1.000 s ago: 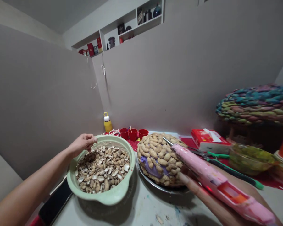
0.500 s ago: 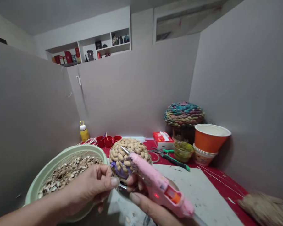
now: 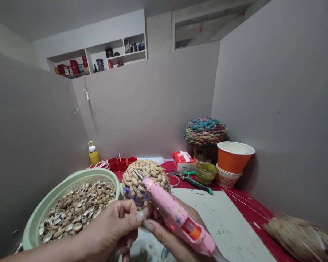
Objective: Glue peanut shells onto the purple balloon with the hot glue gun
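My right hand (image 3: pixel 165 236) is closed around a pink hot glue gun (image 3: pixel 171 211) with a red light lit on its side. The gun's metal nozzle points up and left, in front of a dome covered in peanut shells (image 3: pixel 153 174). A patch of purple surface shows between shells at the dome's lower left. My left hand (image 3: pixel 117 222) is pinched, its thumb and finger meeting my right thumb and fingertips just below the dome. Whatever may lie in that pinch is hidden. Left of it stands a pale green basket (image 3: pixel 30 227) of loose shells (image 3: pixel 79 207).
Behind are red cups (image 3: pixel 122 165), a yellow bottle (image 3: pixel 94 155) and a tissue pack (image 3: pixel 182 160). Green-handled pliers (image 3: pixel 198 185), a glass bowl (image 3: pixel 205 173) and an orange bucket (image 3: pixel 235 157) stand right. A fibre bundle (image 3: pixel 295 233) lies at the red table's right edge.
My left fingers have come over to touch my right fingertips. The view has turned slightly right, so the surroundings appear shifted left. The glue gun stays in my right hand.
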A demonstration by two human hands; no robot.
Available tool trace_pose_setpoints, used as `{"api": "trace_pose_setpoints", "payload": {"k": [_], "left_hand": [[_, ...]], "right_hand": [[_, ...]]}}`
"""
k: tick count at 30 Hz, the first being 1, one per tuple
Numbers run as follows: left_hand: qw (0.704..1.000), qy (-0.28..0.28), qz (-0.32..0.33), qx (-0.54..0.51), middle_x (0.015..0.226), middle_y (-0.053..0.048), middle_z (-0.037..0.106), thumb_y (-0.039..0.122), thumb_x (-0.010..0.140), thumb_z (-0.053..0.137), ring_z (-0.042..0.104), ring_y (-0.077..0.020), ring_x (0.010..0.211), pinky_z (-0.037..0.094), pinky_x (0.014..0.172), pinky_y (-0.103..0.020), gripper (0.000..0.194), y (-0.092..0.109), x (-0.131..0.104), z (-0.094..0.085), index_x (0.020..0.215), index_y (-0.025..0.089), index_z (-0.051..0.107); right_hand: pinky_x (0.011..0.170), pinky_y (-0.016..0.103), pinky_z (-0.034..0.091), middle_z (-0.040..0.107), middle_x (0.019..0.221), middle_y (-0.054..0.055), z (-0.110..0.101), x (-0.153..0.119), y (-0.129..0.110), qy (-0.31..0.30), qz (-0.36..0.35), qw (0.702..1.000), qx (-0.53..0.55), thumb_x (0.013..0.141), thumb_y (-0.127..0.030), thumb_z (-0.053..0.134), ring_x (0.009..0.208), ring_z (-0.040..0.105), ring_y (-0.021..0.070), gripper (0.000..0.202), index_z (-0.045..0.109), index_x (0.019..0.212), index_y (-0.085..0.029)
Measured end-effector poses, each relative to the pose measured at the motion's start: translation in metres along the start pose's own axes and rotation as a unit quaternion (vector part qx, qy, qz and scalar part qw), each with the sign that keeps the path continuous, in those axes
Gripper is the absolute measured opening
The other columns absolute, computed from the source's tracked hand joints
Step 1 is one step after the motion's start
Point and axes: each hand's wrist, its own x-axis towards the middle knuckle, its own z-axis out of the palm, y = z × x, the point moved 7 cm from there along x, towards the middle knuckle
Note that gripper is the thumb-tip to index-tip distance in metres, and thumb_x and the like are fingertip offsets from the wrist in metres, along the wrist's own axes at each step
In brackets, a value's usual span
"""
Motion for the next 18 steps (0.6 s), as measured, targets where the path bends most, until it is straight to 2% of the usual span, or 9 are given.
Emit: {"api": "trace_pose_setpoints", "payload": {"k": [4,8,13,18], "left_hand": [[0.999,-0.006,-0.012,-0.031,0.042,0.009,0.046,0.062,0.069,0.072,0.027,-0.0042,0.03,0.035,0.035,-0.018,0.047,-0.007,0.0,0.003,0.07,0.022,0.048],[0.998,0.007,-0.001,-0.056,0.04,0.008,0.046,0.063,0.074,0.067,0.025,-0.004,0.029,0.027,0.035,-0.018,0.046,-0.014,0.002,0.005,0.071,0.02,0.053],[0.996,-0.002,-0.011,-0.087,0.041,0.007,0.046,0.064,0.074,0.066,0.024,-0.0034,0.029,0.02,0.035,-0.019,0.047,-0.017,0.001,0.011,0.068,0.019,0.052],[0.994,-0.011,-0.021,-0.105,0.041,0.007,0.045,0.069,0.072,0.065,0.023,-0.004,0.029,0.017,0.036,-0.021,0.052,-0.019,0.003,0.017,0.063,0.021,0.047]], "right_hand": [[0.057,0.028,0.055,0.066,0.069,0.001,0.001,-0.001,0.011,-0.015,-0.004,0.999,-0.048,0.077,-0.032,0.066,0.06,0.064,0.0206,0.012,0.061,0.078,-0.022],[0.059,0.026,0.053,0.067,0.068,0.001,0.002,-0.002,0.02,-0.004,-0.007,0.997,-0.082,0.081,-0.028,0.058,0.059,0.064,0.0192,0.009,0.061,0.075,-0.022],[0.059,0.021,0.052,0.068,0.068,-0.001,0.002,-0.002,0.012,-0.024,-0.038,0.991,-0.124,0.082,-0.027,0.059,0.055,0.062,0.0153,0.007,0.061,0.078,-0.023],[0.061,0.021,0.052,0.065,0.067,-0.002,-0.001,-0.006,0.001,0.003,-0.096,0.983,-0.159,0.085,-0.026,0.056,0.054,0.061,0.0137,0.008,0.06,0.079,-0.023]]}}
